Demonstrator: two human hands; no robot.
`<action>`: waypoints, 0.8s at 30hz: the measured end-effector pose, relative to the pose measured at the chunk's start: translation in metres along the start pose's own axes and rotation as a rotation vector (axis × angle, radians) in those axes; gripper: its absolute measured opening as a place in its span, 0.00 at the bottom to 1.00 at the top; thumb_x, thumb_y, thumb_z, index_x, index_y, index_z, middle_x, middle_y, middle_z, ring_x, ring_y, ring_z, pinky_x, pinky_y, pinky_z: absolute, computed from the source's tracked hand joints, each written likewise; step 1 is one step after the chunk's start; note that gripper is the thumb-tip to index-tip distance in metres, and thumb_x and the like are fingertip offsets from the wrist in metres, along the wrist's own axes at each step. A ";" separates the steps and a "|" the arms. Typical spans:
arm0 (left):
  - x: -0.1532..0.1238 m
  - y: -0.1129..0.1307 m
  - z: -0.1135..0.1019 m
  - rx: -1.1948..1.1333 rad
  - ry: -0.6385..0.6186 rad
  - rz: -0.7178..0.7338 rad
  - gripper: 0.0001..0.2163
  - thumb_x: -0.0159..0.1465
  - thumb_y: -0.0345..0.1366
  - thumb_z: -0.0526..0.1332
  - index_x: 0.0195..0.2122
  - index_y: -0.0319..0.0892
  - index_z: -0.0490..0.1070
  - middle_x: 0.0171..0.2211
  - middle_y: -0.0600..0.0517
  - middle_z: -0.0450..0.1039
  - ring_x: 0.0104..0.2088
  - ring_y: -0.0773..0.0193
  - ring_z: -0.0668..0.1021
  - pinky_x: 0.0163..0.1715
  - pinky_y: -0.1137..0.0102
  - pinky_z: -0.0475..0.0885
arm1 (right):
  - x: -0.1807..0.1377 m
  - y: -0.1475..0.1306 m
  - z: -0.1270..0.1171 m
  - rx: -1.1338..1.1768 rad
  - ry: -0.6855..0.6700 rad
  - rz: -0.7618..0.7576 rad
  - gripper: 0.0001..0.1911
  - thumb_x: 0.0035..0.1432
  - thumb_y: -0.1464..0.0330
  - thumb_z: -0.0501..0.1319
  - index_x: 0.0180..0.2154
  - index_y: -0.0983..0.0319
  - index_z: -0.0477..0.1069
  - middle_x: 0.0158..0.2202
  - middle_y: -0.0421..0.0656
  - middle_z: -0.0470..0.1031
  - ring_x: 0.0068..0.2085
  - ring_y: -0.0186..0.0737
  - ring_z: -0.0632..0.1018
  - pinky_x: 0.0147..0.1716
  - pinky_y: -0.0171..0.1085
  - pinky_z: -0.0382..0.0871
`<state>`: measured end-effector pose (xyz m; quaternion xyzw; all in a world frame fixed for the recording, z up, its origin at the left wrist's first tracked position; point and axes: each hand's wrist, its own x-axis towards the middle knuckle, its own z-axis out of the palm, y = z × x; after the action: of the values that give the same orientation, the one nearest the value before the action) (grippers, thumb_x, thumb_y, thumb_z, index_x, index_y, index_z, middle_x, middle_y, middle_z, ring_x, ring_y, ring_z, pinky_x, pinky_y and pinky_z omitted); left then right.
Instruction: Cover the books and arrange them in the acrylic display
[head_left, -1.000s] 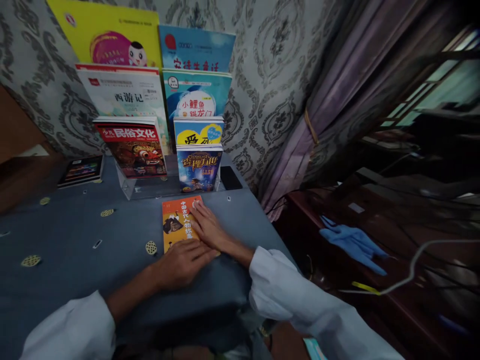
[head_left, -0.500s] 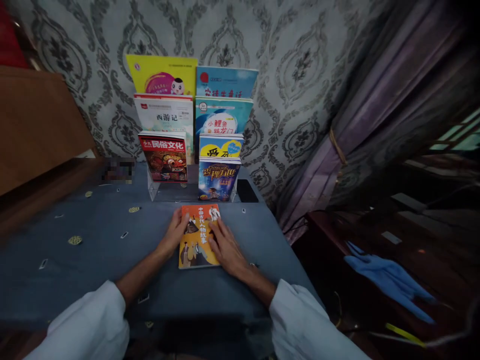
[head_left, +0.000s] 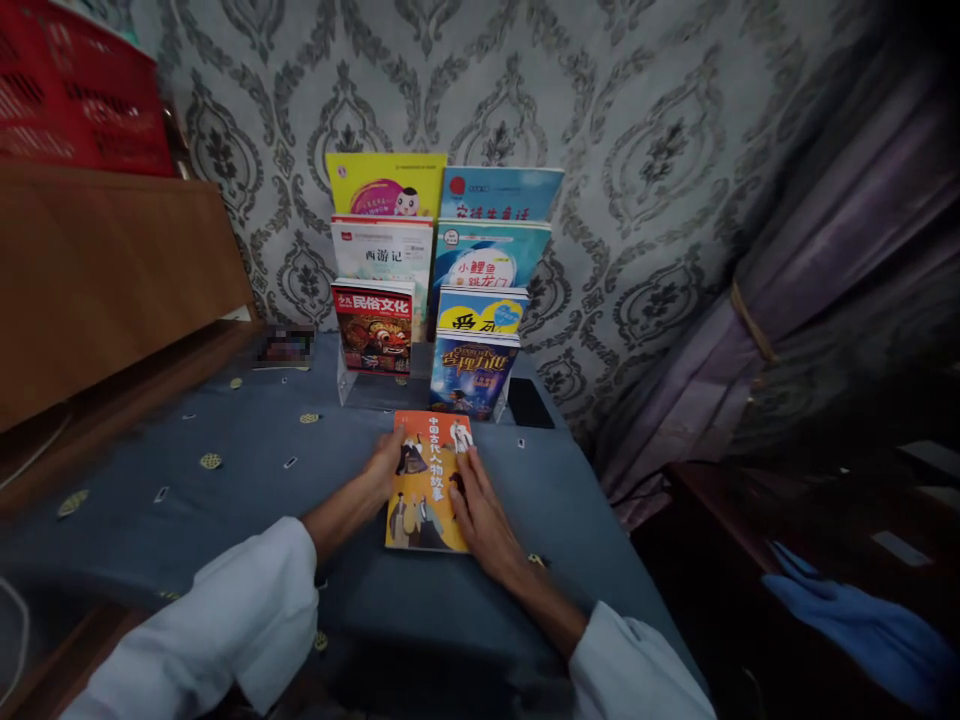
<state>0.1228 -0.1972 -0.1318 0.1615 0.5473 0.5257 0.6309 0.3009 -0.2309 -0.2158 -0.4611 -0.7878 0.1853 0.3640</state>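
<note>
An orange book [head_left: 427,482] with Chinese title and cartoon figures lies flat on the blue tablecloth [head_left: 225,470], just in front of a clear tiered book stand [head_left: 352,385]. My left hand [head_left: 381,470] grips the book's left edge, fingers curled over it. My right hand [head_left: 480,510] rests flat on the book's right side, fingers stretched toward the top corner. The stand holds several upright books, among them a red one [head_left: 373,325] and a dark blue one [head_left: 471,372] in its front row.
A black phone [head_left: 529,403] lies on the cloth right of the stand. A wooden board [head_left: 105,270] leans at the left with a red crate [head_left: 75,95] above. Purple curtains [head_left: 810,300] hang at the right; a blue cloth [head_left: 862,625] lies on dark furniture below.
My left hand has slid from the book's near end to its left edge, uncovering the cover. The book now lies straighter before the stand. The view has swung to the left.
</note>
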 end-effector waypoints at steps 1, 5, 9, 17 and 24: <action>-0.001 -0.001 0.001 0.009 0.025 0.017 0.15 0.71 0.42 0.56 0.33 0.37 0.73 0.19 0.50 0.75 0.22 0.60 0.80 0.31 0.68 0.77 | 0.000 -0.002 0.001 0.014 0.027 0.010 0.33 0.72 0.55 0.45 0.72 0.62 0.47 0.75 0.52 0.45 0.74 0.49 0.50 0.71 0.54 0.51; -0.015 0.004 0.007 0.007 -0.031 0.217 0.21 0.63 0.55 0.64 0.33 0.38 0.74 0.25 0.49 0.79 0.24 0.61 0.80 0.31 0.69 0.77 | 0.010 -0.018 0.000 0.103 0.155 0.132 0.40 0.71 0.51 0.45 0.73 0.67 0.39 0.75 0.58 0.42 0.74 0.53 0.48 0.70 0.59 0.50; -0.031 0.016 0.012 0.012 -0.259 0.543 0.27 0.56 0.62 0.66 0.38 0.39 0.76 0.32 0.48 0.82 0.32 0.57 0.82 0.36 0.66 0.77 | 0.036 -0.047 -0.018 0.232 0.290 0.205 0.41 0.69 0.49 0.47 0.72 0.67 0.42 0.73 0.59 0.48 0.73 0.54 0.52 0.69 0.59 0.51; -0.021 0.004 -0.021 0.179 -0.251 0.744 0.30 0.50 0.68 0.66 0.28 0.40 0.75 0.25 0.52 0.76 0.27 0.62 0.76 0.29 0.71 0.73 | 0.018 -0.064 -0.016 0.507 0.436 0.087 0.20 0.68 0.54 0.55 0.54 0.60 0.64 0.45 0.48 0.78 0.47 0.46 0.80 0.48 0.43 0.77; -0.043 0.004 -0.034 0.324 -0.360 0.739 0.30 0.53 0.68 0.63 0.32 0.42 0.74 0.28 0.50 0.74 0.32 0.60 0.76 0.34 0.68 0.74 | -0.019 -0.039 -0.009 0.309 0.382 0.018 0.19 0.69 0.56 0.56 0.53 0.61 0.66 0.42 0.49 0.79 0.45 0.48 0.81 0.48 0.47 0.78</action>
<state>0.0979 -0.2445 -0.1182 0.5321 0.4094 0.5871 0.4523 0.2906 -0.2671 -0.1925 -0.4334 -0.6630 0.2162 0.5708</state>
